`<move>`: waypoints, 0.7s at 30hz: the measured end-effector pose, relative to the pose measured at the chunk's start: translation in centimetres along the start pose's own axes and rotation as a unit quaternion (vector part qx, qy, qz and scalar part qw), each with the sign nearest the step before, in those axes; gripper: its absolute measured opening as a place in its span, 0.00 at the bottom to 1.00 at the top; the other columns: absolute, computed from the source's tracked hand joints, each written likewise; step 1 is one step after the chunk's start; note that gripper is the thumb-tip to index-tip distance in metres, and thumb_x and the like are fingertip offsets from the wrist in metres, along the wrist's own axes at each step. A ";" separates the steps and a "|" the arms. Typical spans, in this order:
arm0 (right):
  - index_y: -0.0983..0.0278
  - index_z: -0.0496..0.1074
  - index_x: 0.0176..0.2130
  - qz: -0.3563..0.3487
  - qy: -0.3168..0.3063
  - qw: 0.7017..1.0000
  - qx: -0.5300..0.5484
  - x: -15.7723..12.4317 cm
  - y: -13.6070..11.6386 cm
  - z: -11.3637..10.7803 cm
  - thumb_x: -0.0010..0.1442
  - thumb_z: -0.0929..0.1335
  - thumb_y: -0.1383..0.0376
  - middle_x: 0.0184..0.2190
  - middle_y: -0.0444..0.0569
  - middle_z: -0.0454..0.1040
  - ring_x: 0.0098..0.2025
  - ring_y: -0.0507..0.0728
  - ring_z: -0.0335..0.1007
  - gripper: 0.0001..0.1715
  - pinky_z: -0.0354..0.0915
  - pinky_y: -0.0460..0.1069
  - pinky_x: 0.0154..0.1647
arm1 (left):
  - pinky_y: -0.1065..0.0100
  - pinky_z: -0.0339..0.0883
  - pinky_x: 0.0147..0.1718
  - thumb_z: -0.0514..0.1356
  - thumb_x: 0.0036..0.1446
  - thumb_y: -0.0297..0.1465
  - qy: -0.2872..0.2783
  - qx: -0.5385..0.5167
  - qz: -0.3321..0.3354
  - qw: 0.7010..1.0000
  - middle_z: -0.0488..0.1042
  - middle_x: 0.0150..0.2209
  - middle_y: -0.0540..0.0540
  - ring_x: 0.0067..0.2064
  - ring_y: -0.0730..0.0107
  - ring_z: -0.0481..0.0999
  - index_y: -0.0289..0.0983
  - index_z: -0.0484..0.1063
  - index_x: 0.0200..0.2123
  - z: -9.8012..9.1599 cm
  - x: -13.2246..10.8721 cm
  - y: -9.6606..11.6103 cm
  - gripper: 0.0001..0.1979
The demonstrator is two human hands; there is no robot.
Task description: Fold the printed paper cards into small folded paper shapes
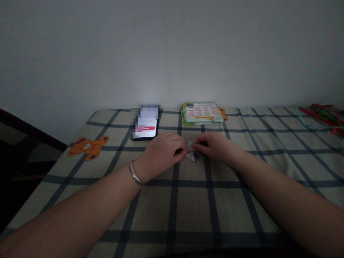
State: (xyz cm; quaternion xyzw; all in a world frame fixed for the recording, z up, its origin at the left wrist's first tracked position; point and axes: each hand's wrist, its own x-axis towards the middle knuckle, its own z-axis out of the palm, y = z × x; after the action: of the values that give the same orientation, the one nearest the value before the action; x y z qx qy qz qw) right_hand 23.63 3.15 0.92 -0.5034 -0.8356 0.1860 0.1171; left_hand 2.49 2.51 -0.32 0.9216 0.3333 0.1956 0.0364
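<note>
Both hands meet near the middle of the checked tablecloth (pixel 190 208), around a small folded piece of printed paper (pixel 192 156). My left hand (pixel 165 152), with a silver bangle (pixel 135 173) on its wrist, pinches the paper's left side. On the opposite side, the thumb and fingertips of my right hand (pixel 215 147) are closed on its upper right edge. The paper looks pale with dark stripes, and its lower corner points toward me. My fingers cover parts of its sides, so its full shape is hidden.
A lit phone (pixel 147 123) lies at the back left, partly blurred out. Behind my hands, a stack of printed cards (pixel 202 112) lies near the wall (pixel 172 53). Bear-shaped orange figures (pixel 87 147) show on the cloth. Red and green items (pixel 326 116) sit at the far right.
</note>
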 end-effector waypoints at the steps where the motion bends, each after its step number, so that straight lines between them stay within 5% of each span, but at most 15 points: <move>1: 0.63 0.75 0.32 0.011 0.000 1.000 0.014 -0.1 0.2 -0.1 0.59 0.67 0.61 0.27 0.45 0.76 0.27 0.51 0.66 0.10 0.55 0.46 0.25 | 0.62 0.67 0.45 0.58 0.60 0.29 0.004 -0.003 0.000 1.000 0.75 0.37 0.46 0.42 0.66 0.73 0.35 0.74 0.33 0.0 0.0 0.0 0.06; 16: 0.63 0.73 0.29 -0.010 0.012 1.000 0.003 -0.1 0.9 -0.5 0.60 0.67 0.61 0.26 0.44 0.73 0.27 0.51 0.64 0.11 0.54 0.45 0.25 | 0.63 0.66 0.45 0.58 0.62 0.31 -0.011 -0.044 0.031 0.998 0.77 0.37 0.47 0.42 0.67 0.74 0.37 0.75 0.37 0.0 0.0 -0.5 0.07; 21: 0.62 0.74 0.31 0.032 -0.009 0.999 0.016 0.1 1.1 -0.5 0.60 0.66 0.59 0.26 0.44 0.74 0.26 0.51 0.65 0.11 0.53 0.46 0.24 | 0.65 0.67 0.37 0.60 0.59 0.31 -0.011 0.005 -0.028 1.000 0.75 0.34 0.46 0.38 0.66 0.74 0.35 0.72 0.36 -0.1 -0.2 0.1 0.05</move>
State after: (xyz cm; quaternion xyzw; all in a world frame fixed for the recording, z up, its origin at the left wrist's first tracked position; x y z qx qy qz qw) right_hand 24.67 3.79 0.92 -0.5264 -0.8169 0.2076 0.1116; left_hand 2.35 2.31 -0.27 0.9141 0.3594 0.1831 0.0409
